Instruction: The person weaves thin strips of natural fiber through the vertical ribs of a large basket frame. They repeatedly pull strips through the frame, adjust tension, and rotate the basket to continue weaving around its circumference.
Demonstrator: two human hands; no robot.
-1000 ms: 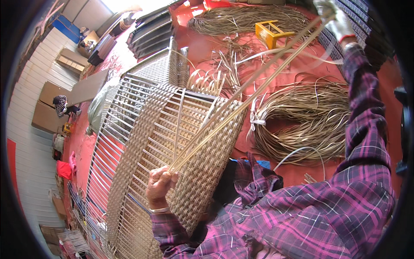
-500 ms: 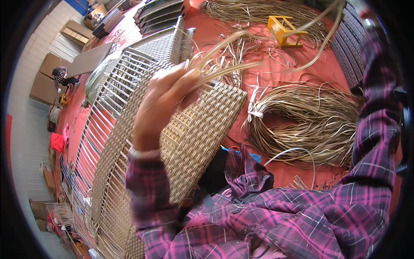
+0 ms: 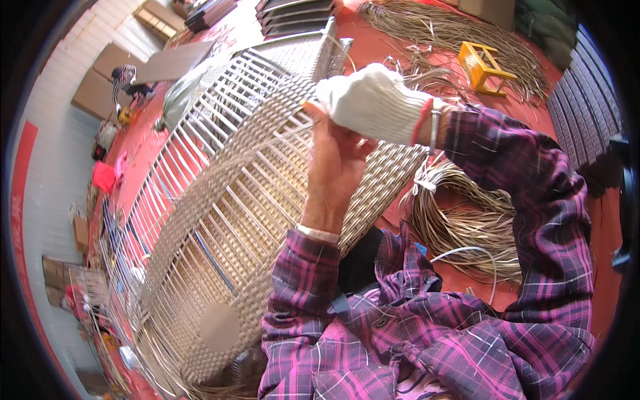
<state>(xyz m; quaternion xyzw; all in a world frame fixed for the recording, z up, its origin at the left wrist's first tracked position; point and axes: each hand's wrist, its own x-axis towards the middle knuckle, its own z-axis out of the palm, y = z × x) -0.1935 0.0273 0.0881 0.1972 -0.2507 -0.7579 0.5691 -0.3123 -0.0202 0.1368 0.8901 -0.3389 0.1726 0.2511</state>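
Note:
My right hand [image 3: 377,103], in a white knit glove with a red cuff edge, is closed above my left hand [image 3: 328,167]. My bare left hand has its fingers bent up against the glove. What either hand grips is hidden between them. Both are in front of the far end of a woven wicker furniture frame [image 3: 383,193], which leans in front of me. Its near part is closely woven in tan strands, while bare pale bars [image 3: 253,190] show beside it. A round tan disc [image 3: 220,327] is on its lower part.
A tied bundle of flat tan strands [image 3: 460,223] lies on the red floor covering to my right. Beyond are a yellow stool [image 3: 483,69] and a longer strand bundle [image 3: 460,43]. Dark ribbed panels [image 3: 580,107] stand at right. Far left, a person [image 3: 125,85] bends near cardboard.
My right hand has come in from the far upper right to meet my left. The left hand has moved right and lower. The long strands it held no longer show, and the view has shifted.

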